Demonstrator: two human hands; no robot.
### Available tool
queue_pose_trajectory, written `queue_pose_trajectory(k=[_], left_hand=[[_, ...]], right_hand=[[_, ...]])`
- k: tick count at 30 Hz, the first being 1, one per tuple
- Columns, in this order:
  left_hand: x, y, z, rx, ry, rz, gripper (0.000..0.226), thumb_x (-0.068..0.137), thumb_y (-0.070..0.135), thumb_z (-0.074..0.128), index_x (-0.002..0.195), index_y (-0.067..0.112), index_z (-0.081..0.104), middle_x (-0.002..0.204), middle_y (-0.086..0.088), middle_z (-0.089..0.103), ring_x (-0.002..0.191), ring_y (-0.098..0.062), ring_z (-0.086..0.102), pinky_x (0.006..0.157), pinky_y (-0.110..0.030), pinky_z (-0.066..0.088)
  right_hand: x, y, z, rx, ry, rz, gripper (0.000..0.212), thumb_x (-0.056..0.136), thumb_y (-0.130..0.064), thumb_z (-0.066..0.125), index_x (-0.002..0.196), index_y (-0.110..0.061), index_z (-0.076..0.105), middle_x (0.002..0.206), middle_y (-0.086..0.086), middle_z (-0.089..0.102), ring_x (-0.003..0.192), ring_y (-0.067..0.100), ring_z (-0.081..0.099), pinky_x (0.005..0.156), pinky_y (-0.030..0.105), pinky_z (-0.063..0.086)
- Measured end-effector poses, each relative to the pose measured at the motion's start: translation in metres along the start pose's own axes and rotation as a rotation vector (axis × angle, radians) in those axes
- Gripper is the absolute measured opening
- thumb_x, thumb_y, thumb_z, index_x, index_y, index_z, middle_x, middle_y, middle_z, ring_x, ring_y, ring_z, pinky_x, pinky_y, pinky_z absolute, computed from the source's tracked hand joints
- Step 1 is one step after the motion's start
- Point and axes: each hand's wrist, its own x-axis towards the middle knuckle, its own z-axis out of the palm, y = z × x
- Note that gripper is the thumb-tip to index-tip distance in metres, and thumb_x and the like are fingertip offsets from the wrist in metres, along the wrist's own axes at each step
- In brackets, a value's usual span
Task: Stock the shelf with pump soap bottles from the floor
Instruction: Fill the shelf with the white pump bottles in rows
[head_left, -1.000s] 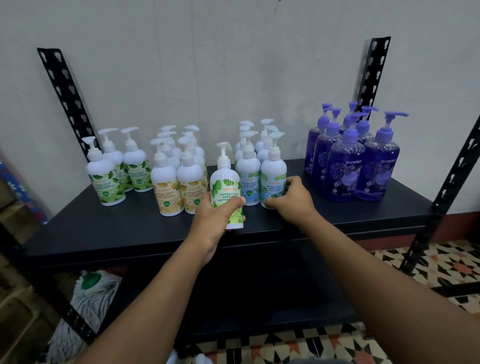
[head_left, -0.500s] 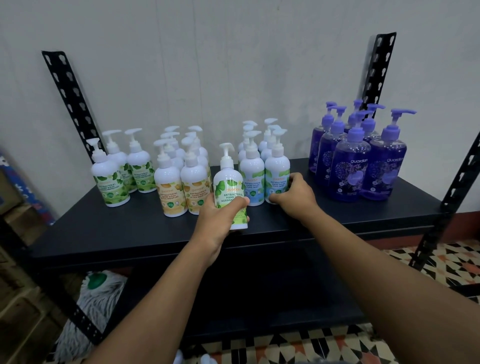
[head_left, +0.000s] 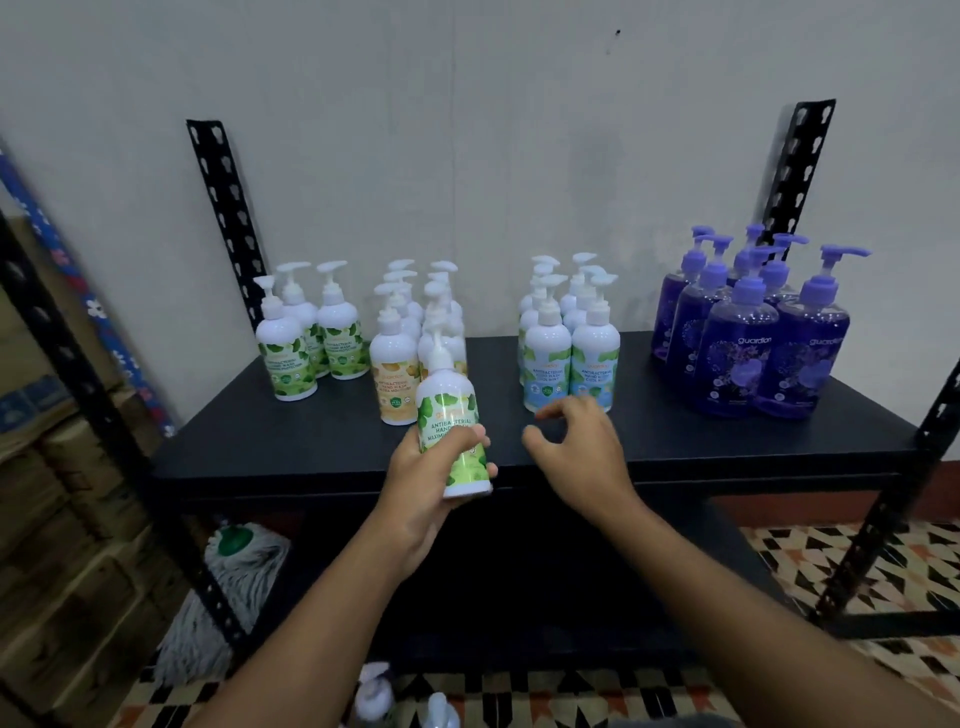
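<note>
My left hand (head_left: 426, 488) grips a white pump bottle with a green leaf label (head_left: 451, 421), held tilted just over the front edge of the black shelf (head_left: 291, 441). My right hand (head_left: 576, 447) hovers over the shelf in front of the blue-label bottles (head_left: 569, 358), fingers loosely spread, holding nothing. On the shelf stand green-label bottles (head_left: 306, 343) at the left, yellow-label bottles (head_left: 397, 364) beside them, and purple bottles (head_left: 753, 348) at the right. Two more pump bottles (head_left: 405, 701) stand on the floor by my arms.
Black slotted uprights (head_left: 223, 208) frame the shelf against a grey wall. Cardboard boxes (head_left: 47, 467) are stacked at the left. A mop head (head_left: 228, 582) lies under the shelf. The patterned tile floor (head_left: 831, 561) shows at the right.
My right hand has let go of the blue-label bottle and drawn back with its fingers spread. My left hand has pulled the green-label bottle back toward the shelf's front edge.
</note>
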Motion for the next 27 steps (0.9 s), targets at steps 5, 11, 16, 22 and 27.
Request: queue_pose_trajectory(k=[5,11,16,22,27], left_hand=[[-0.031,0.022,-0.065,0.02,0.116,0.055,0.037,0.09,0.01,0.071,0.124,0.006,0.056,0.105,-0.019,0.07,0.074,-0.026,0.07,0.066,-0.039,0.058],[-0.042,0.047,-0.138,0.107,0.301,0.181,0.049,0.083,0.016,0.081,0.121,0.013,0.051,0.115,-0.02,0.07,0.084,-0.031,0.074,0.074,-0.046,0.06],[-0.032,0.058,-0.168,0.274,0.384,0.26,0.042,0.081,0.027,0.085,0.111,0.027,0.056,0.105,-0.004,0.071,0.09,-0.018,0.073,0.075,-0.037,0.06],[-0.003,0.063,-0.173,0.452,0.339,0.343,0.044,0.082,0.023,0.085,0.119,0.022,0.061,0.104,0.005,0.073,0.084,0.003,0.07,0.067,-0.011,0.052],[0.022,0.054,-0.173,0.579,0.354,0.375,0.046,0.078,0.029,0.088,0.117,0.026,0.064,0.114,0.002,0.071,0.1,-0.007,0.069,0.087,-0.029,0.057]], right_hand=[[-0.011,-0.049,0.046,-0.111,-0.211,-0.182,0.033,0.093,-0.041,0.064,0.118,-0.019,0.066,0.117,-0.004,0.058,0.112,0.015,0.054,0.091,0.034,0.046],[-0.008,-0.096,0.1,-0.287,-0.36,-0.366,0.052,0.101,-0.048,0.05,0.141,-0.015,0.053,0.141,0.001,0.053,0.127,0.022,0.05,0.104,0.04,0.043],[-0.003,-0.106,0.132,-0.446,-0.418,-0.478,0.058,0.106,-0.053,0.035,0.149,-0.016,0.047,0.156,0.002,0.044,0.144,0.019,0.037,0.115,0.04,0.032],[-0.009,-0.096,0.144,-0.603,-0.34,-0.533,0.06,0.107,-0.052,0.022,0.152,-0.018,0.044,0.157,-0.002,0.044,0.145,0.018,0.037,0.113,0.038,0.03],[-0.012,-0.098,0.148,-0.659,-0.259,-0.463,0.079,0.097,-0.058,0.008,0.144,-0.013,0.054,0.14,0.004,0.055,0.124,0.029,0.048,0.099,0.044,0.042]])
